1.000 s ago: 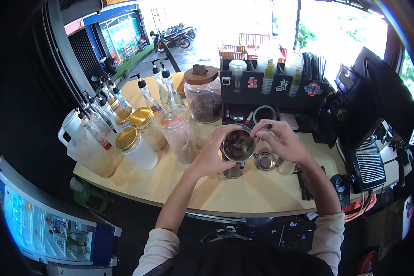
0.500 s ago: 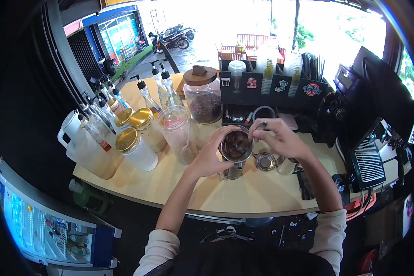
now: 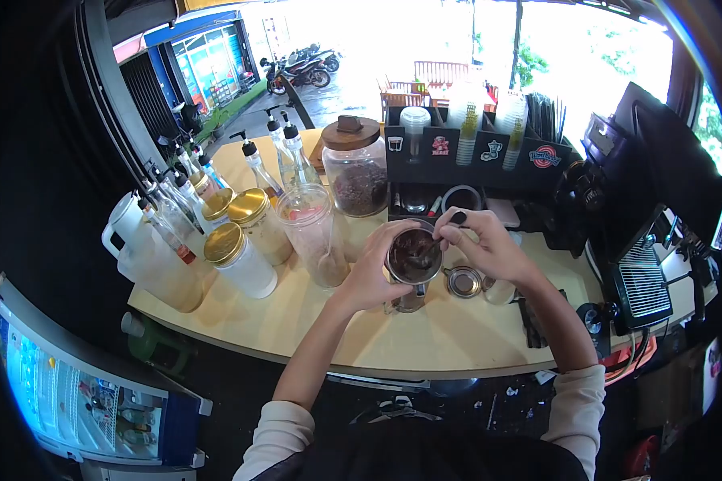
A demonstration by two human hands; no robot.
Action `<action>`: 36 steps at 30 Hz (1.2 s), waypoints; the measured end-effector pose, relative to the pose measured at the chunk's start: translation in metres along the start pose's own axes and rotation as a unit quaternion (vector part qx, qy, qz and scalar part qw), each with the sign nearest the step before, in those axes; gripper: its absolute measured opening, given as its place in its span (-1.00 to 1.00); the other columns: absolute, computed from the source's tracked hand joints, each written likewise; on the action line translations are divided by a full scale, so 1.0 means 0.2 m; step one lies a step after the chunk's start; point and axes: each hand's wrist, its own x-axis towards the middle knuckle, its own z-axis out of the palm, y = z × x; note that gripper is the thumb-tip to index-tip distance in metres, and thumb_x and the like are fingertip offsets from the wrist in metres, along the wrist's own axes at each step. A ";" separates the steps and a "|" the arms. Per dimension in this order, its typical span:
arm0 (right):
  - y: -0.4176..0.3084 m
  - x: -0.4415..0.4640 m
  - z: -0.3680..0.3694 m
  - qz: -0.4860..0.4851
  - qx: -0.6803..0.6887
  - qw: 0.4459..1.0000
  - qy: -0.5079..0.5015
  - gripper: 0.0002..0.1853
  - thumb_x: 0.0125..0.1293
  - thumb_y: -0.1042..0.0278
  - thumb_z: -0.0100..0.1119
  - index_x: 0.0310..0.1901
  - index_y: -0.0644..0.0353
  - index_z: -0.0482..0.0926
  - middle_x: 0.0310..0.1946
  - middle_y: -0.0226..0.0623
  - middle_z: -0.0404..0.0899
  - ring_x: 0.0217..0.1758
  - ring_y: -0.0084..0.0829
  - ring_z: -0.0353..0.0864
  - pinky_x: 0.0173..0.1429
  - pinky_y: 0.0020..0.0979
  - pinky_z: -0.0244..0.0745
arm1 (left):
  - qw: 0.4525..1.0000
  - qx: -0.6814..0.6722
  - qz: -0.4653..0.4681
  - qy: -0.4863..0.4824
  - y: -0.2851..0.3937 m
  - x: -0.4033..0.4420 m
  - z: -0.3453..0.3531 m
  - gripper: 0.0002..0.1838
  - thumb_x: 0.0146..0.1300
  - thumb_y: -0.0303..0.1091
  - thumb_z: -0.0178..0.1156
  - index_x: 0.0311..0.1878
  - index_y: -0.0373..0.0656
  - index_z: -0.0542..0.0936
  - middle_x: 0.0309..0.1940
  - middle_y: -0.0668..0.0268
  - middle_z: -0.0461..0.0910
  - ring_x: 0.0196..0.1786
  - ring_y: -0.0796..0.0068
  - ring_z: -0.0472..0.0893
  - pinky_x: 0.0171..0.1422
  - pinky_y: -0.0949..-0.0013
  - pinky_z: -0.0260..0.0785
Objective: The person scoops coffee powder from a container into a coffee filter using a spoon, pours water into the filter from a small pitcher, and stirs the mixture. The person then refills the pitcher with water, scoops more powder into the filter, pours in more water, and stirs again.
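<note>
My left hand is wrapped round the side of a round cup with a shiny rim. Dark brown contents show inside it. Below the cup, part of a clear glass vessel is visible. Over the cup's right rim, my right hand pinches a slim spoon with a black end; its lower part dips into the dark contents. Just right of the cup lies a small round metal strainer. A pale cup-like item sits partly under my right forearm.
Left on the counter stand a tall clear container, gold-lidded jars, a jug and several pump bottles. Behind are a wooden-lidded jar and a black cup organiser. A black machine is at right.
The right hand has shifted slightly with the spoon, whose black end now stands higher above the fingers. The left hand keeps hold of the cup, and the view has shifted slightly.
</note>
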 end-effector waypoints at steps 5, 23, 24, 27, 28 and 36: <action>0.00 -0.02 0.00 -0.013 0.019 1.000 -0.011 -0.82 0.39 0.39 0.05 -0.23 0.33 0.57 -0.48 -0.26 0.60 -0.37 -0.51 0.60 -0.21 -0.43 0.48 | 0.999 0.001 0.027 0.044 -0.01 0.00 0.04 -0.11 -0.33 -0.46 0.44 0.24 -0.14 0.34 0.21 0.20 0.38 0.29 0.22 0.40 0.42 0.23 0.20; -0.02 -0.02 0.00 -0.036 -0.003 0.999 -0.025 -0.84 0.34 0.42 0.09 -0.26 0.34 0.58 -0.36 -0.26 0.59 -0.30 -0.45 0.57 -0.11 -0.37 0.46 | 0.994 -0.060 0.032 0.084 -0.09 -0.03 0.11 -0.08 -0.36 -0.57 0.44 0.22 -0.14 0.26 0.24 0.11 0.37 0.32 0.22 0.40 0.42 0.23 0.24; -0.02 -0.03 0.01 -0.036 -0.003 0.999 -0.025 -0.84 0.34 0.42 0.09 -0.26 0.34 0.58 -0.36 -0.26 0.59 -0.30 -0.45 0.57 -0.11 -0.37 0.46 | 0.994 -0.061 0.032 0.084 -0.09 -0.03 0.11 -0.08 -0.36 -0.57 0.44 0.22 -0.14 0.26 0.24 0.11 0.37 0.32 0.22 0.40 0.42 0.23 0.24; -0.02 -0.03 0.03 -0.064 -0.053 0.996 -0.009 -0.83 0.35 0.41 0.09 -0.27 0.34 0.59 -0.37 -0.27 0.59 -0.28 -0.43 0.58 -0.09 -0.37 0.45 | 0.995 -0.053 0.024 0.086 -0.08 -0.04 0.12 -0.08 -0.35 -0.57 0.43 0.22 -0.14 0.26 0.24 0.11 0.37 0.32 0.23 0.39 0.42 0.23 0.23; -0.03 -0.02 0.02 -0.043 -0.025 0.999 -0.005 -0.83 0.35 0.41 0.09 -0.26 0.33 0.59 -0.37 -0.27 0.59 -0.28 -0.42 0.58 -0.09 -0.36 0.45 | 0.994 -0.055 0.024 0.087 -0.09 -0.04 0.12 -0.08 -0.35 -0.57 0.43 0.22 -0.14 0.25 0.24 0.11 0.36 0.32 0.22 0.39 0.42 0.23 0.23; 0.00 -0.02 0.04 -0.040 -0.021 0.999 0.021 -0.88 0.33 0.43 0.12 -0.24 0.30 0.57 -0.42 -0.19 0.61 -0.38 -0.32 0.59 -0.15 -0.34 0.44 | 0.994 -0.056 0.029 0.092 -0.08 -0.04 0.12 -0.10 -0.34 -0.58 0.42 0.21 -0.15 0.26 0.24 0.10 0.36 0.31 0.22 0.40 0.42 0.24 0.23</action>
